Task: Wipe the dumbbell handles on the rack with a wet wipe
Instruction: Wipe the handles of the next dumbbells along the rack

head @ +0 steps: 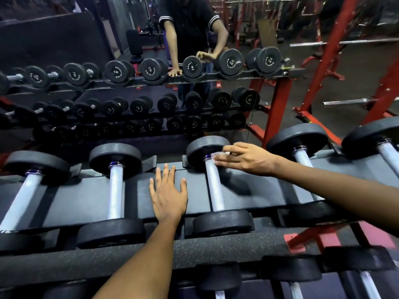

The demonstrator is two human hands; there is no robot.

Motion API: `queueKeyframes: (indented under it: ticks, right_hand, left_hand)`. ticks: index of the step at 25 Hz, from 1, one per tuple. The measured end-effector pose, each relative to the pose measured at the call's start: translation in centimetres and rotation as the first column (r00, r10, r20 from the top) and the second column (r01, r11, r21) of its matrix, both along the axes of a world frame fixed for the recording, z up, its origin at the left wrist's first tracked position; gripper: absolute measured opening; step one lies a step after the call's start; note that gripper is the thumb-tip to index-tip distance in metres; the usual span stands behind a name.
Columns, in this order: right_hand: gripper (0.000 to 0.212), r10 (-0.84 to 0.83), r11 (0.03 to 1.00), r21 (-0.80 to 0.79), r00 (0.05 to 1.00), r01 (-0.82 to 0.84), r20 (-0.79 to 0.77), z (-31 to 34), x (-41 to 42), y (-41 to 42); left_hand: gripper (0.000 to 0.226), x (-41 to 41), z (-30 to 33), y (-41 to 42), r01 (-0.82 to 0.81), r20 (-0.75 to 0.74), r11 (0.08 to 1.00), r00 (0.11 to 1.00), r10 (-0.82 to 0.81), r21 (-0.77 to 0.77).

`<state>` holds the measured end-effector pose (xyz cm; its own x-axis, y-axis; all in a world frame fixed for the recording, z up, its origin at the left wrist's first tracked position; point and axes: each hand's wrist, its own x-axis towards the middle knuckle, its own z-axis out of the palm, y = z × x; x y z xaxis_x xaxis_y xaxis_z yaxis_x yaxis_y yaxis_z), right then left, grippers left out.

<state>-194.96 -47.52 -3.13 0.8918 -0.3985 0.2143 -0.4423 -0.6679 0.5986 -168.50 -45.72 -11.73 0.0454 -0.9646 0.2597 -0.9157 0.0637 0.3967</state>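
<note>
Several black dumbbells with silver knurled handles lie across the top shelf of the rack (90, 199). My left hand (169, 194) rests flat, fingers spread, on the bare shelf between two dumbbells. My right hand (246, 159) reaches in from the right and holds a small white wet wipe (216, 155) against the far end of one dumbbell handle (214, 190), next to its far head (205, 147). Most of the wipe is hidden by my fingers and by blur. The dumbbell to the left shows its handle (115, 190) uncovered.
A mirror behind the rack reflects the rack, its dumbbells and a person in a dark shirt. Red squat-rack frames (336, 57) with barbells stand at the right. A lower shelf with more dumbbells (218, 279) lies below, and a rubber-padded rail (216, 249) runs in front.
</note>
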Motion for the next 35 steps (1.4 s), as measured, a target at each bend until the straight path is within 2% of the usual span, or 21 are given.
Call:
queueKeyframes:
  ticks: [3, 6, 8, 11, 13, 15, 16, 17, 18, 20, 22, 24, 26, 29, 33, 35]
  right_hand:
    - [0.042, -0.091, 0.984, 0.153, 0.995, 0.097, -0.044, -0.5, 2.3, 0.4]
    - [0.044, -0.1, 0.977, 0.186, 0.994, 0.107, -0.047, 0.0, 2.4, 0.1]
    - [0.045, -0.114, 0.979, 0.176, 0.991, 0.1, 0.071, 0.0, 1.1, 1.0]
    - [0.039, -0.256, 0.947, 0.266, 0.923, 0.18, 0.287, -1.4, 1.9, 3.6]
    - [0.038, -0.461, 0.848, 0.445, 0.816, 0.288, 0.35, -2.2, 3.4, 4.6]
    - [0.033, -0.746, 0.61, 0.69, 0.575, 0.39, 0.335, -3.0, 3.9, 4.8]
    - [0.029, -0.809, 0.546, 0.748, 0.468, 0.377, 0.355, -3.2, 3.8, 4.6]
    - [0.025, -0.828, 0.537, 0.769, 0.395, 0.348, 0.398, -3.2, 3.7, 4.6]
    - [0.021, -0.822, 0.55, 0.762, 0.381, 0.341, 0.423, -3.1, 3.6, 4.8]
    - [0.027, -0.816, 0.541, 0.747, 0.456, 0.386, 0.356, -2.8, 3.1, 5.1]
    - [0.043, -0.859, 0.453, 0.79, 0.439, 0.414, 0.263, -2.8, 2.8, 5.1]
    - [0.049, -0.889, 0.433, 0.827, 0.324, 0.359, 0.324, -2.9, 2.9, 5.0]
    - [0.051, -0.903, 0.427, 0.863, 0.171, 0.27, 0.394, -3.0, 3.2, 4.8]
    - [0.035, -0.911, 0.401, 0.899, -0.032, 0.176, 0.412, -2.8, 3.6, 4.6]
    - [0.032, -0.896, 0.417, 0.906, -0.204, -0.074, 0.396, -2.0, 5.2, 5.0]
    - [0.031, -0.904, 0.395, 0.902, -0.249, -0.173, 0.348, -1.9, 5.6, 4.9]
  left_hand:
    - [0.056, 0.0, 0.0, 0.0, 0.0, -0.009, 1.0, 1.0, 0.0, -0.001]
    - [0.056, 0.0, 0.1, 0.0, 0.001, -0.01, 1.0, 1.0, -0.001, 0.009]
    - [0.056, 0.1, 0.0, 0.0, -0.001, -0.002, 1.0, 1.0, 0.001, 0.008]
    - [0.056, 0.0, 0.0, 0.1, 0.0, -0.012, 1.0, 1.0, 0.0, 0.008]
    - [0.057, 0.1, 0.0, -0.1, -0.001, -0.011, 1.0, 1.0, 0.001, 0.003]
    - [0.057, 0.1, 0.0, 0.0, 0.001, -0.014, 1.0, 1.0, -0.001, 0.01]
    - [0.057, 0.1, 0.0, 0.0, 0.002, -0.013, 1.0, 1.0, -0.002, 0.007]
    - [0.057, 0.1, 0.0, -0.1, 0.003, -0.013, 1.0, 1.0, -0.003, 0.003]
    - [0.057, 0.1, 0.1, -0.1, 0.003, -0.015, 1.0, 1.0, -0.002, 0.003]
    - [0.056, 0.1, 0.1, -0.1, 0.001, -0.019, 1.0, 1.0, -0.001, 0.003]
    - [0.056, 0.1, 0.1, 0.1, 0.002, -0.023, 1.0, 1.0, -0.002, 0.004]
    - [0.056, 0.1, 0.2, 0.0, 0.005, -0.023, 1.0, 1.0, -0.004, 0.005]
    - [0.056, 0.0, 0.2, 0.0, 0.004, -0.021, 1.0, 1.0, -0.004, 0.0]
    - [0.056, 0.0, 0.1, 0.0, -0.001, -0.012, 1.0, 1.0, 0.001, 0.008]
    - [0.056, 0.0, 0.2, 0.0, 0.0, -0.017, 1.0, 1.0, 0.0, 0.002]
    - [0.055, 0.0, 0.3, 0.1, 0.001, -0.03, 1.0, 1.0, -0.001, 0.001]
